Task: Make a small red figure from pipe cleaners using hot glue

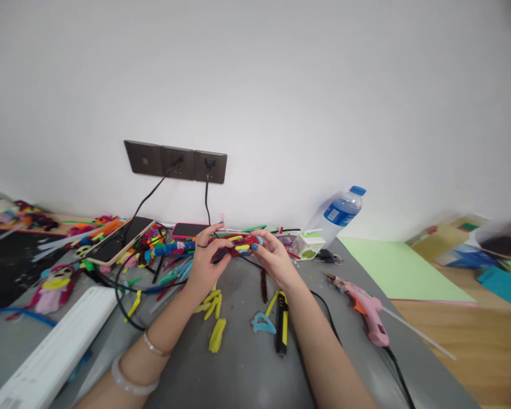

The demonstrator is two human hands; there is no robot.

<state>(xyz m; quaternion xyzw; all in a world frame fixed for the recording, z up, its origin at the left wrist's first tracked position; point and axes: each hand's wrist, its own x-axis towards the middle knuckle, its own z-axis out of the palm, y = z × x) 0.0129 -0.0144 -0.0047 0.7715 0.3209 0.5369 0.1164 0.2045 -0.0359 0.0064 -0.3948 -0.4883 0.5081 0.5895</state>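
Both my hands are raised over the middle of a grey mat. My left hand and my right hand pinch the two ends of a dark red fuzzy craft piece with yellow and blue bits on it. The fingers of both hands are curled around it. Below the hands lie several yellow fuzzy pieces, a dark red strip, a light blue shape and a yellow and black utility knife.
A pink glue gun with a black cord lies at the right. A water bottle and small carton stand by the wall. Phones, cables, colourful scraps and a white box fill the left. Green paper lies right.
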